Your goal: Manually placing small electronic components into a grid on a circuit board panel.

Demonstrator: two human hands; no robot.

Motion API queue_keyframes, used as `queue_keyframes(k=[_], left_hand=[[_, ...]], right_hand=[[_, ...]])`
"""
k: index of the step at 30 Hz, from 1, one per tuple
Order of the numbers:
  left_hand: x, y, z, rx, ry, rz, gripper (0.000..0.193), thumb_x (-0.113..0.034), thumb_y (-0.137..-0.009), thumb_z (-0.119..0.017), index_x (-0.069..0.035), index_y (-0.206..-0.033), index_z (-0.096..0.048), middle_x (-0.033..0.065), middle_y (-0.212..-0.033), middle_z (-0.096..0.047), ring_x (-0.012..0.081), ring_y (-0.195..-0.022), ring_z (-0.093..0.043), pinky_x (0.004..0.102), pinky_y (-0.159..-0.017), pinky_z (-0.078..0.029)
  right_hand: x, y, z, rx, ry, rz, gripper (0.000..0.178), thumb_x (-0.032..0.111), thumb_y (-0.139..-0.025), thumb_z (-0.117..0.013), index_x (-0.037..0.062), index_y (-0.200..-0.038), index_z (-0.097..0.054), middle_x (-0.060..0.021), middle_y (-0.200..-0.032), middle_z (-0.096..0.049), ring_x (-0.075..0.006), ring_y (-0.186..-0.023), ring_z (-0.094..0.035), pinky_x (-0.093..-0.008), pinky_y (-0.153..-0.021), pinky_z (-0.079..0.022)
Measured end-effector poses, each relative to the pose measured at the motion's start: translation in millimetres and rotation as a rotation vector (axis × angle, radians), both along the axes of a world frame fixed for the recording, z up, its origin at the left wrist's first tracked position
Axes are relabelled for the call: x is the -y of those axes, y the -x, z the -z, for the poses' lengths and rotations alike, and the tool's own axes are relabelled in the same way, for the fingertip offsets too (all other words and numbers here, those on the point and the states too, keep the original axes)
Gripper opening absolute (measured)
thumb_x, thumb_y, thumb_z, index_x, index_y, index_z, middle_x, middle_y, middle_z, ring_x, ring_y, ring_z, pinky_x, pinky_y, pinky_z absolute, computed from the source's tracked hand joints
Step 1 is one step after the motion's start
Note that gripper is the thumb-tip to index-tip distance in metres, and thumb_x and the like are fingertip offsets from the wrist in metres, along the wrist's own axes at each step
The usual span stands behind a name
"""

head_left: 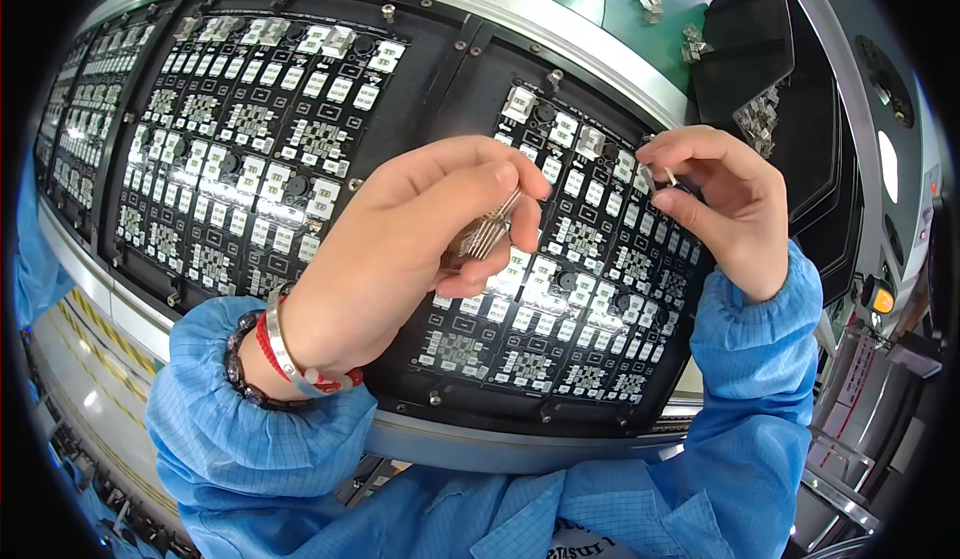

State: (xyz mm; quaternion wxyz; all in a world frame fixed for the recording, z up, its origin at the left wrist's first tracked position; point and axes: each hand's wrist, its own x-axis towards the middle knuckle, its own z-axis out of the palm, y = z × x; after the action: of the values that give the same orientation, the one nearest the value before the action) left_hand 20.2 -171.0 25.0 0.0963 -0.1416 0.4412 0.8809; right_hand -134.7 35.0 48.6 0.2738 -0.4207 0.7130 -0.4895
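My left hand (430, 219) is closed round a bunch of small silvery metal connectors (484, 238), held over the left part of the right-hand circuit board panel (560, 244). Thumb and index finger of my right hand (725, 194) pinch one small connector (655, 175) above that panel's upper right edge. My fingers partly cover this piece. White and black components fill the boards in rows. Metal connectors like these sit along the far edge of the left-hand panel (235, 144).
Black bins (745, 49) at the far right hold loose metal connectors (757, 119). More connectors (650, 5) lie on the green surface behind the metal rail (560, 27). Screw posts stand up from the black panel frames. A blue sleeve shows at the far left.
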Motion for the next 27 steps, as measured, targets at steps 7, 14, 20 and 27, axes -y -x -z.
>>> queue_keyframes(k=[7, 14, 20, 27], left_hand=[[-4, 1, -1, 0.003, 0.025, 0.015, 0.029, -0.026, -0.096, -0.048, -0.001, -0.106, -0.058, 0.0011, -0.077, -0.051, 0.0042, -0.055, -0.039, 0.0169, -0.046, -0.029], [-5, 1, 0, -0.035, 0.042, -0.013, 0.031, -0.029, -0.096, -0.050, -0.001, -0.105, -0.058, 0.0034, -0.076, -0.057, 0.0038, -0.052, -0.038, 0.0172, -0.045, -0.028], [-4, 0, 4, -0.061, 0.030, 0.068, 0.030, -0.031, -0.096, -0.049, -0.002, -0.097, -0.058, 0.0039, -0.074, -0.059, 0.0036, -0.051, -0.038, 0.0179, -0.044, -0.026], [-8, 1, 2, -0.039, 0.043, 0.038, 0.031, -0.024, -0.096, -0.049, 0.001, -0.110, -0.060, 0.0041, -0.077, -0.059, 0.0032, -0.052, -0.037, 0.0175, -0.045, -0.028]], right_hand=[[-2, -9, 5, 0.134, 0.026, 0.059, 0.029, -0.017, -0.078, -0.057, -0.0030, -0.103, -0.056, -0.0093, -0.106, -0.057, -0.0174, -0.097, -0.060, -0.0280, -0.083, -0.050], [-9, 2, 3, -0.153, -0.100, 0.045, 0.024, -0.014, -0.077, -0.061, -0.0029, -0.099, -0.062, -0.0088, -0.105, -0.057, -0.0137, -0.089, -0.058, -0.0254, -0.081, -0.049], [-18, 8, 6, -0.168, -0.073, 0.110, 0.025, -0.013, -0.078, -0.060, -0.0034, -0.100, -0.062, -0.0083, -0.101, -0.056, -0.0144, -0.091, -0.057, -0.0261, -0.082, -0.049], [-18, 5, 16, -0.464, -0.214, 0.118, 0.025, -0.010, -0.071, -0.064, 0.0005, -0.094, -0.064, -0.0091, -0.093, -0.060, -0.0188, -0.082, -0.060, -0.0273, -0.074, -0.050]])
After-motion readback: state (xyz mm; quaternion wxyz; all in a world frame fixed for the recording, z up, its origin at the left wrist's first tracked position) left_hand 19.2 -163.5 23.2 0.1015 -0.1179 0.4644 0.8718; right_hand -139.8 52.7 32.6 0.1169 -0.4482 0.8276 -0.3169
